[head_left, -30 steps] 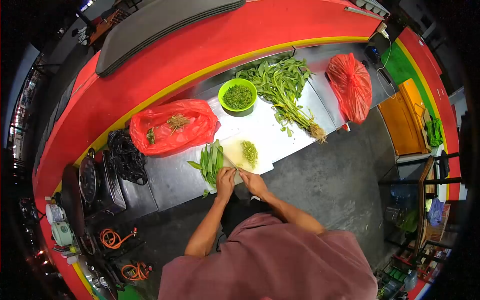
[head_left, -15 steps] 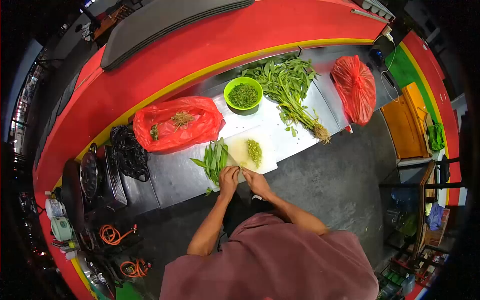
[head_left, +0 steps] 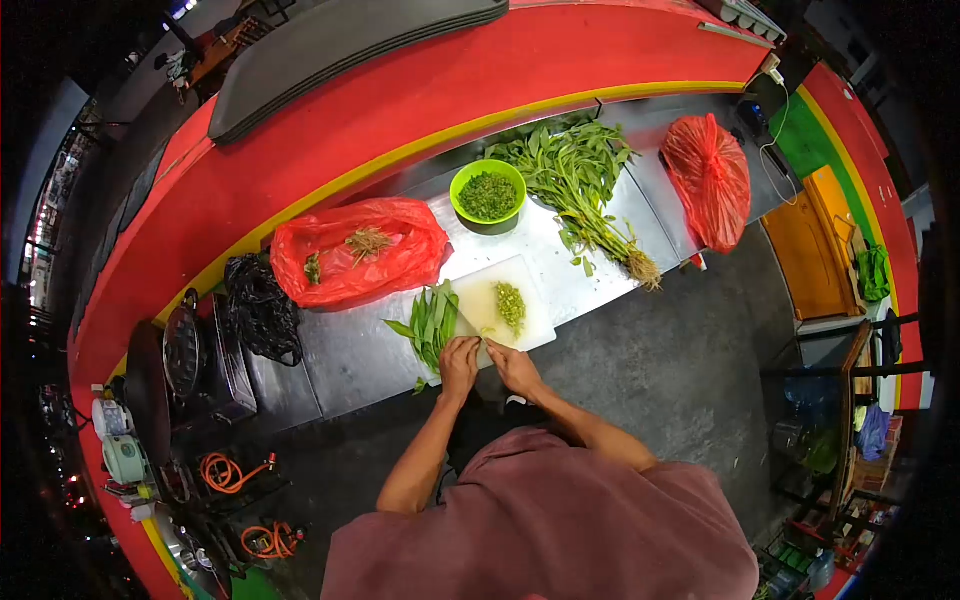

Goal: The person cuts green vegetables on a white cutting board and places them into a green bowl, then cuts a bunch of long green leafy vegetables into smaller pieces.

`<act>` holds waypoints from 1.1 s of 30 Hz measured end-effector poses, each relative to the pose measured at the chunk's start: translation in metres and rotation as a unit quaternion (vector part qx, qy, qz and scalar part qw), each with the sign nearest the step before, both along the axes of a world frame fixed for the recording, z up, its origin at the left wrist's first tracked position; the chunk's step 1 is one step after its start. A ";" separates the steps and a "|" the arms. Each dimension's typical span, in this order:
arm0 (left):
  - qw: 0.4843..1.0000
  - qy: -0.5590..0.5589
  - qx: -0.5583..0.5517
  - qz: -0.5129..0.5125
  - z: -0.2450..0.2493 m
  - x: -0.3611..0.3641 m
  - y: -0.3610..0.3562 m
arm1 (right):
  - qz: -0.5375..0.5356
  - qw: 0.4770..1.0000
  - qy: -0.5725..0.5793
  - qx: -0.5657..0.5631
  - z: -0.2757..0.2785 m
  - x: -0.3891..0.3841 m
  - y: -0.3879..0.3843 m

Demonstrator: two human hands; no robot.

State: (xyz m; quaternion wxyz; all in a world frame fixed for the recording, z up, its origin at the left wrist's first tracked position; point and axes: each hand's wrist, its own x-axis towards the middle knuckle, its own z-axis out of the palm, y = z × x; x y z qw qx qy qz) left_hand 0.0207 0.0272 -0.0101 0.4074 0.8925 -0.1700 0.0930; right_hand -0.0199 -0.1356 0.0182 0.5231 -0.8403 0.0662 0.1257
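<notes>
My left hand (head_left: pixel 460 367) is closed at the near edge of the white cutting board (head_left: pixel 535 305), with a greyish blade-like wedge, seemingly a knife (head_left: pixel 466 322), reaching forward from it over the board. Close beside it, my right hand (head_left: pixel 515 368) pinches with its fingertips toward the left hand; what sits in that pinch is too small to make out. Small green bits lie just ahead of the fingers. A heap of chopped green stems (head_left: pixel 510 307) rests on the board's right half. Long green leaves (head_left: pixel 432 325) lie at its left side.
Behind the board stands a lime-green bowl (head_left: pixel 488 193) of chopped greens. Leafy stalks with roots (head_left: pixel 590 200) spread to its right. An open red plastic bag (head_left: pixel 400 245) holds root scraps; a tied red bag (head_left: pixel 710 180) sits far right. A black bag (head_left: pixel 262 305) lies left.
Both hands stay close together at the board's near edge, with only slight finger movement. The whole view has shifted a little; the leaves and chopped heap look unchanged.
</notes>
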 end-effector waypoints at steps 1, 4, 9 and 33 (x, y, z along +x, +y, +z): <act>1.000 0.000 -0.011 0.003 -0.002 -0.001 0.000 | -0.007 0.999 0.036 0.011 0.007 -0.003 -0.002; 1.000 0.002 -0.018 0.009 -0.001 -0.002 -0.001 | -0.018 0.995 0.094 0.038 0.020 -0.008 -0.004; 1.000 -0.002 0.004 0.006 0.002 -0.005 -0.001 | 0.000 0.998 0.067 -0.007 0.014 0.007 0.004; 0.998 0.034 0.018 0.040 -0.003 -0.011 -0.002 | 0.025 1.000 -0.012 -0.005 -0.001 0.009 0.004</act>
